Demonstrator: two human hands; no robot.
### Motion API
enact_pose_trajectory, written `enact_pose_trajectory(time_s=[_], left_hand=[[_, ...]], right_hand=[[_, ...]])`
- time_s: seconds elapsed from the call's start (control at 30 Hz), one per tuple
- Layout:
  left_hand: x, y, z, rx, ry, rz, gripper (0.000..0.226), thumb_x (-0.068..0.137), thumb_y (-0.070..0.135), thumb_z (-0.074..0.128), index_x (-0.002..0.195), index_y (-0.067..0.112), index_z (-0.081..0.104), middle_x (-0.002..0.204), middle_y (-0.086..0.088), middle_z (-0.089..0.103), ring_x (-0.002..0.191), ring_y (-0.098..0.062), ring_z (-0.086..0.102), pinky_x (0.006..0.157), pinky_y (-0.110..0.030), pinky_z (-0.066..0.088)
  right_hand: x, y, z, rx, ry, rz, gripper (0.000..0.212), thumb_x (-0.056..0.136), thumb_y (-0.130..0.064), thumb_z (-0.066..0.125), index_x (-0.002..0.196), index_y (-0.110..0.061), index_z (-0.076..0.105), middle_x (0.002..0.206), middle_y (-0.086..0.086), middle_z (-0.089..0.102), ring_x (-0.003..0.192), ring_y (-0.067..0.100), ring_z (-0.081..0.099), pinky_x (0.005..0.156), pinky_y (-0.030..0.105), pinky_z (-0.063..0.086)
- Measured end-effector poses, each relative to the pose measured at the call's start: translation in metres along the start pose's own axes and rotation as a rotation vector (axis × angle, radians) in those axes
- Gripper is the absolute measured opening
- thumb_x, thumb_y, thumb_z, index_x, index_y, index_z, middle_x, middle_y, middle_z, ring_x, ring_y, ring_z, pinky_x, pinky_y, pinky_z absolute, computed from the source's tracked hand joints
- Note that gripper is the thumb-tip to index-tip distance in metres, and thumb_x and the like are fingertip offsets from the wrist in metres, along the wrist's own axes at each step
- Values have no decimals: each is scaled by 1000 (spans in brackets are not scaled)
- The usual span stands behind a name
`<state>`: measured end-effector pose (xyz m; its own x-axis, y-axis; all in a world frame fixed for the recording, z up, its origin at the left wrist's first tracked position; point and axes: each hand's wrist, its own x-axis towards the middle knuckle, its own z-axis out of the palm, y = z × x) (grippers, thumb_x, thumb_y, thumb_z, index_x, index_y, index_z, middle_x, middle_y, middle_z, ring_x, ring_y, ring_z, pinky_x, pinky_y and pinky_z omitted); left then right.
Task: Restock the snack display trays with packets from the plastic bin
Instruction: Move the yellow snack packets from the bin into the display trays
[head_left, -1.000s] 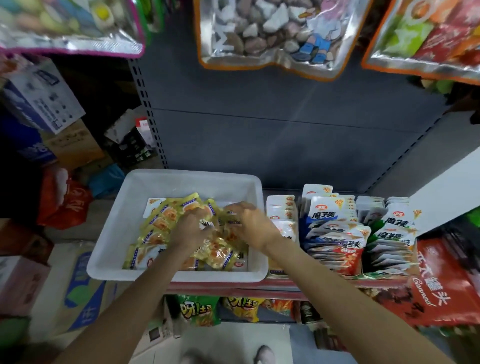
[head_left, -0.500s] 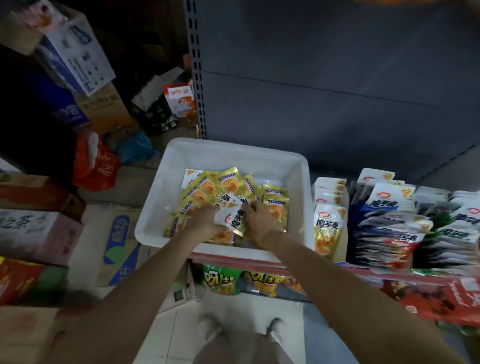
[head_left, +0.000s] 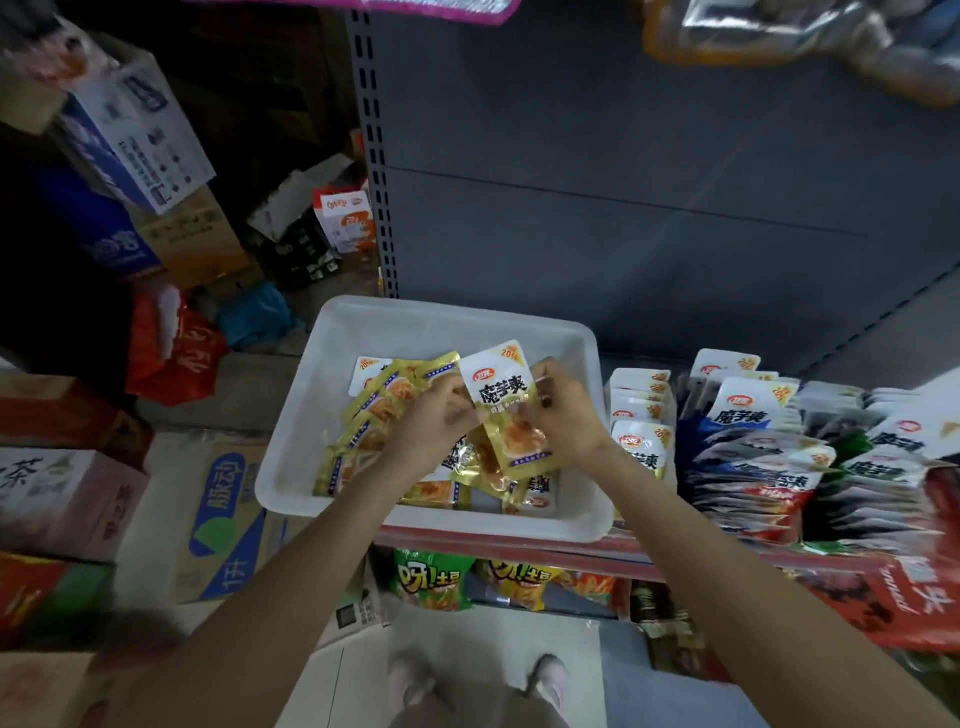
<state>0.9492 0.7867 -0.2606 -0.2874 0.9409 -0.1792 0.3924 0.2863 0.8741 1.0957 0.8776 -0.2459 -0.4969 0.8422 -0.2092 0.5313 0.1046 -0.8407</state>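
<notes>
A white plastic bin (head_left: 332, 415) sits on the red-edged shelf (head_left: 639, 552), and its floor is partly covered by a loose heap of yellow-and-white snack packets (head_left: 374, 410) lying flat and overlapping. Above the heap, both hands meet on one raised packet (head_left: 506, 410), held upright with its white top toward the back of the bin. The left hand (head_left: 434, 428) has its fingers curled against the packet's left edge; the right hand (head_left: 563, 415) has its fingers curled round the right edge, so each grip is closed on that same packet.

Just right of the bin, touching its wall, a narrow display tray (head_left: 641, 410) holds a row of the same yellow-and-white packets standing on edge. Beside it, further trays carry blue packets (head_left: 743, 441), then green and red packets (head_left: 878, 467), packed upright in tight rows.

Below the shelf edge, green and yellow chip bags (head_left: 431, 579) stand on a lower level. Cardboard cartons (head_left: 223, 519) are stacked on the floor to the left.
</notes>
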Motion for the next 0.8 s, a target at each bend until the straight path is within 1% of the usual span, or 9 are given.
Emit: enact_pose_trajectory(time_s=[0.07,0.13,0.2,0.27,0.33,0.5,0.67,0.73,0.8], left_hand=[[4,17,5,-38,6,62,21,90,23,62,110,17,59,95,0,70,89,-13,67,86,-41,53],[8,35,12,-49,37,111,4,90,18,62,92,21,61,79,4,69,78,-12,67,83,-37,54],[10,55,23,-62,46,140,8,90,15,62,97,18,65,76,5,68,74,-10,68,80,-31,53],[14,72,36,-50,33,167,19,89,15,62,108,14,65,85,0,71,74,-10,68,80,-30,54],[18,86,49,-31,13,198,21,89,14,62,110,14,65,92,-3,72,74,-12,69,80,-33,55],[27,109,80,42,-21,219,23,88,13,63,111,12,63,90,-1,68,76,-14,64,69,-23,48],[34,111,97,132,-9,201,11,88,15,63,93,6,60,87,-7,69,79,-20,65,67,-29,48],[36,107,102,201,-29,190,13,87,14,64,87,3,57,81,-10,67,76,-24,64,65,-33,47],[35,105,106,274,-58,161,15,87,13,65,80,5,54,76,-7,63,71,-22,59,61,-29,40]], right_hand=[[-5,-4,-18,-3,17,-41,35,84,-3,66,104,-20,43,98,5,65,75,13,62,56,20,50],[-13,-9,-39,-75,56,-130,51,83,-2,65,121,-24,40,103,6,64,80,15,63,61,25,53],[-22,-13,-61,-139,84,-216,73,82,0,65,138,-33,30,101,4,64,81,17,63,65,32,55],[-30,-14,-82,-188,101,-263,84,81,2,65,143,-38,24,95,-2,63,76,12,61,63,23,53],[-35,-11,-102,-259,139,-274,78,80,2,66,140,-32,32,91,-4,59,74,8,58,60,15,47],[-40,3,-135,-382,189,-219,52,78,-2,68,121,-18,44,89,1,58,78,19,54,64,27,41],[-39,12,-147,-667,169,-222,26,83,-3,62,105,-9,49,96,11,58,87,31,57,68,39,47],[-37,15,-147,-799,135,-211,21,85,-5,59,105,-8,50,99,12,56,88,35,58,67,39,47],[-36,18,-145,-903,75,-188,20,89,-6,54,108,-8,50,103,13,55,92,35,58,66,37,44]])
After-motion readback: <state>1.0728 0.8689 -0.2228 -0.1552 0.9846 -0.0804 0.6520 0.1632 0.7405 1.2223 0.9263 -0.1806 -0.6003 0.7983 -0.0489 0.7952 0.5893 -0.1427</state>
